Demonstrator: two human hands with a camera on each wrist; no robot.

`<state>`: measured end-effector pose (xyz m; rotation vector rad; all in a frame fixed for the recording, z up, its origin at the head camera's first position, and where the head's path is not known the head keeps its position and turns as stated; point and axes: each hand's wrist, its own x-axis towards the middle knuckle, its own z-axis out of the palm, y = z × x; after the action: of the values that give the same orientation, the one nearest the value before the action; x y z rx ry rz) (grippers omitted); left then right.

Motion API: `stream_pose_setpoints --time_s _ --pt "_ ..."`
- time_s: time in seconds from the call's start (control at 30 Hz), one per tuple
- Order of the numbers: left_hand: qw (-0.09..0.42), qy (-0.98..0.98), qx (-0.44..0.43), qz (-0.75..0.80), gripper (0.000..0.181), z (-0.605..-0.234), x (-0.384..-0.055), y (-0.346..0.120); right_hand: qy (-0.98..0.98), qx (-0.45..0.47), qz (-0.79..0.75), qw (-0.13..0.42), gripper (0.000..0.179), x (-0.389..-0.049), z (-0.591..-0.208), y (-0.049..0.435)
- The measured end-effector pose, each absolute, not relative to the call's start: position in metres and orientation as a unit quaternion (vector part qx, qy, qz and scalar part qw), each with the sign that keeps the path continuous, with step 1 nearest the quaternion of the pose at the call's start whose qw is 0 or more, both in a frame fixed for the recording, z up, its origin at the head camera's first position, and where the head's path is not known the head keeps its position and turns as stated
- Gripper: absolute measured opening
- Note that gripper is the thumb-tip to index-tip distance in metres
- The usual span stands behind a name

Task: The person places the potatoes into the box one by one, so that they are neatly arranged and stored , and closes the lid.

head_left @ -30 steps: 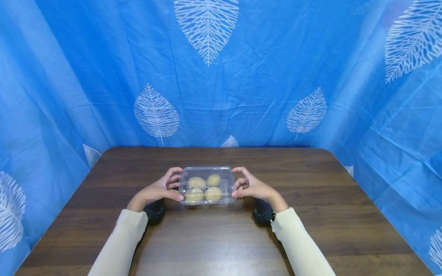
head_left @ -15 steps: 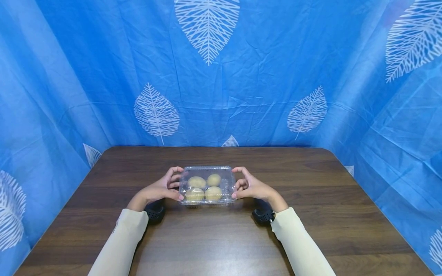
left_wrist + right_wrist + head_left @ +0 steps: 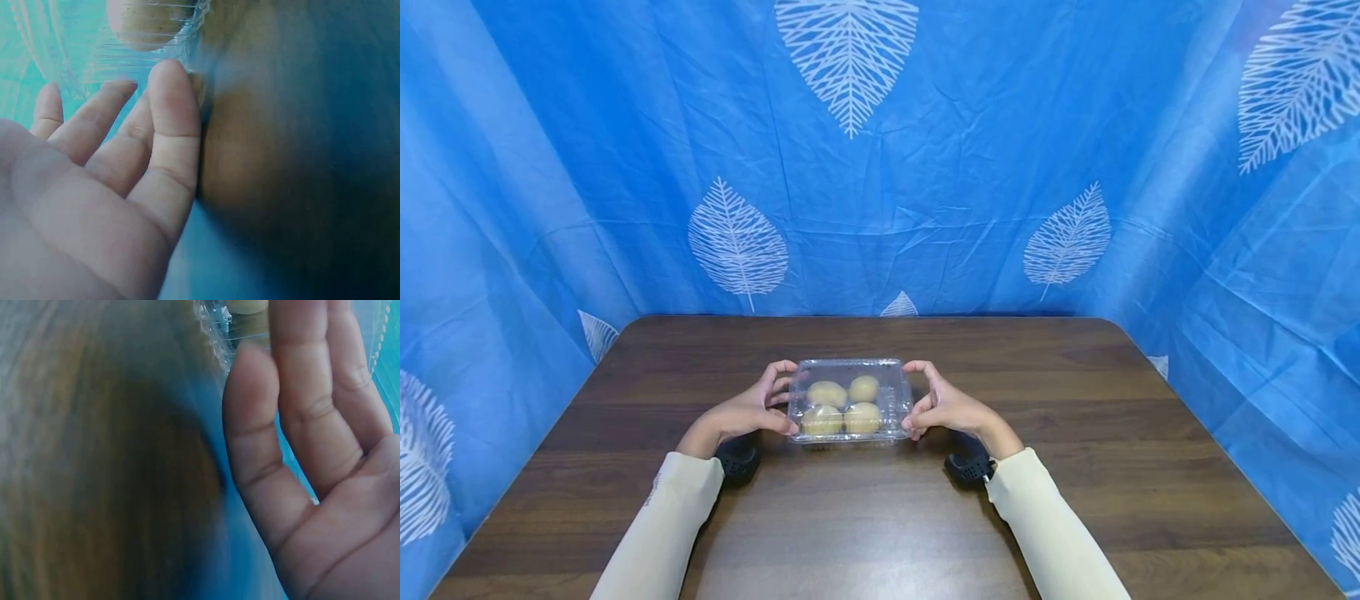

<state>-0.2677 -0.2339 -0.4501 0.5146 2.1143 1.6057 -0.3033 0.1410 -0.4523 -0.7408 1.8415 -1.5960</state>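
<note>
A clear plastic clamshell box (image 3: 891,377) with ribbed edges lies closed between both hands, over the middle of the table. Several round, yellow-brown, speckled pieces of produce (image 3: 826,393) show through its lid, mostly toward the left half. My left hand (image 3: 741,414) holds the box's left end, thumb at the near corner and forefinger at the far corner. At the opposite end my right hand (image 3: 953,410) grips it the same way, some fingers bent against the side. In the left wrist view the thumb's tip meets the ribbed plastic wall (image 3: 119,56).
The box is over a dark brown wooden table (image 3: 865,517) with rounded far corners. Blue curtains (image 3: 925,175) with white leaf prints hang behind it and along both sides. A black wrist device (image 3: 739,461) sits under each wrist, by the cream sleeves (image 3: 662,517).
The right hand's fingers have shifted slightly, bending lower near the thumb at the box's near corner. The box and the left hand stay in place.
</note>
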Motion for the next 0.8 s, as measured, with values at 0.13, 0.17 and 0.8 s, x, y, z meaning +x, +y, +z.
stream_pose_setpoints --time_s 0.13,0.17,0.8 --pt "0.217 0.764 0.183 0.58 0.1 -0.4483 -0.2674 -0.2334 0.691 -0.272 -0.601 0.294 0.087 -0.3034 -0.4508 0.1403" --pt "0.217 0.764 0.181 0.579 0.101 -0.4477 -0.267 -0.2333 0.691 -0.27 -0.602 0.294 0.087 -0.3034 -0.4506 0.14" --pt "0.219 0.77 0.171 0.575 0.101 -0.4448 -0.2648 -0.2325 0.689 -0.268 -0.606 0.294 0.087 -0.3005 -0.4497 0.1389"
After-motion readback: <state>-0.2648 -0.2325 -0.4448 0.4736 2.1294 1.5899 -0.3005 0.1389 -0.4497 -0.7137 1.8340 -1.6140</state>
